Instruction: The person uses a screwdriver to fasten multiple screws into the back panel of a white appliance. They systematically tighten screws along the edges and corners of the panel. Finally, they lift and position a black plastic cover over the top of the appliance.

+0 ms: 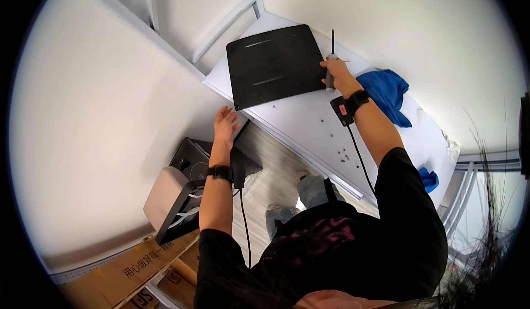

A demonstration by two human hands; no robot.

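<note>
A flat black panel (279, 69) with rounded corners and two shiny slots lies on the white table (298, 121). In my right hand (339, 74), at the panel's right edge, is a screwdriver (331, 82) with a grey handle, its dark shaft pointing away from me. My left hand (225, 124) is off the table's near edge, just below the panel's near left corner. Its fingers are parted and hold nothing. Several small dark screws (343, 155) are scattered on the table between the panel and my right arm.
Blue cloth (386, 93) lies right of my right wrist, with another blue piece (428, 180) farther right. Below left stand a black case (190, 154), a beige box-shaped unit (171, 193) and cardboard boxes (138, 265). White walls enclose the table's far sides. Cables (361, 160) hang from both wrist devices.
</note>
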